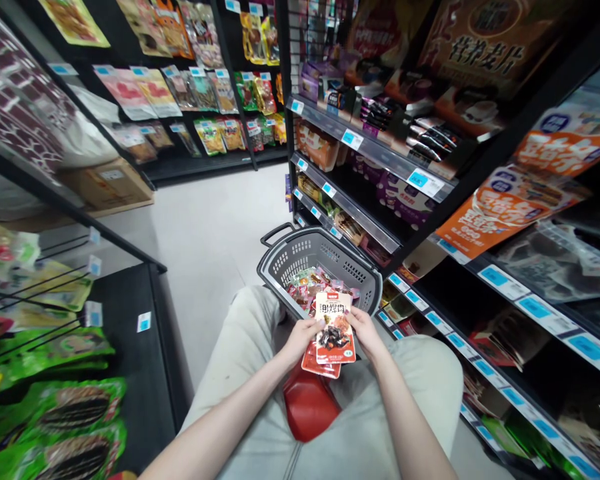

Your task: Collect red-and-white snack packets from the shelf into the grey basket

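Observation:
I hold a small stack of orange snack packets [333, 330] over my lap with both hands. My left hand [303, 339] grips the stack's left edge, fingers curled round it. My right hand [364, 331] pinches its right edge. The top packet shows dark meat pieces and bold white characters. Just beyond my hands a grey plastic shopping basket [290, 257] stands on the floor, with more red and orange packets [307, 283] inside. I sit on a red stool [307, 405], knees apart.
Dark shelves with blue price tags [424, 181] and packaged goods run along the right. Hooks with green snack bags [55, 347] hang at the left. A cardboard box [107, 183] sits on the pale floor [205, 220] of the aisle ahead.

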### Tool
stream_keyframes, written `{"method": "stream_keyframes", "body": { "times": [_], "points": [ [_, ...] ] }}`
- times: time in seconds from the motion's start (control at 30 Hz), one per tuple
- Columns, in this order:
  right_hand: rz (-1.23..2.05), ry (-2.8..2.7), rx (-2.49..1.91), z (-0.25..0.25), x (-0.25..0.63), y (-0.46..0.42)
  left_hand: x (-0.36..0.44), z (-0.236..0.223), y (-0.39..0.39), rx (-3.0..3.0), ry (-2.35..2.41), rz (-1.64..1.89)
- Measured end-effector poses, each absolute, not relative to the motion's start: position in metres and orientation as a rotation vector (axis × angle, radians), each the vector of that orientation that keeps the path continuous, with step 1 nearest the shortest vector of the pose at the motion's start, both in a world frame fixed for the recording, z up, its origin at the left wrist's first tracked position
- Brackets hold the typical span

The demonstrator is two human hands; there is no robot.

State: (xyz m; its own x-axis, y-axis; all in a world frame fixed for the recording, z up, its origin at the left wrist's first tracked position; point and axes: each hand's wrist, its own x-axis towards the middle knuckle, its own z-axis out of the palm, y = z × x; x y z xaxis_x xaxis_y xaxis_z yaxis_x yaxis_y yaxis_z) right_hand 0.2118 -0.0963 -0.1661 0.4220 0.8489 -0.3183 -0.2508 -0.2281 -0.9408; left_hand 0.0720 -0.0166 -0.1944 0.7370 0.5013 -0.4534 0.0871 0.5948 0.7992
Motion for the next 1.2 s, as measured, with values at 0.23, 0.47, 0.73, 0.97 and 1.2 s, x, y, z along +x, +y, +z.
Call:
{"method": "stream_keyframes", "body": {
  "times": [0.23,0.47,0.73,0.97,1.2],
  "points": [
    [1.009,-0.714,-1.608,-0.162,0.214,-0.095,0.07,-0.195,-0.016,1.005,0.756,0.296],
    [1.125,-0.805,-1.632,-0.161,0.22,-0.098,0.069,-0.197,-0.012,1.161,0.847,0.332],
    [1.226,-0.796,-1.6,-0.157,0.217,-0.1,0.069,-0.203,-0.014,1.12,0.816,0.367],
    [1.215,-0.796,-1.612,-0.155,0.216,-0.099,0.07,-0.206,-0.015,1.221,0.834,0.395],
    [1.258,-0.759,-1.538,-0.153,0.216,-0.099,0.07,-0.202,-0.015,1.18,0.825,0.378]
  ]
}}
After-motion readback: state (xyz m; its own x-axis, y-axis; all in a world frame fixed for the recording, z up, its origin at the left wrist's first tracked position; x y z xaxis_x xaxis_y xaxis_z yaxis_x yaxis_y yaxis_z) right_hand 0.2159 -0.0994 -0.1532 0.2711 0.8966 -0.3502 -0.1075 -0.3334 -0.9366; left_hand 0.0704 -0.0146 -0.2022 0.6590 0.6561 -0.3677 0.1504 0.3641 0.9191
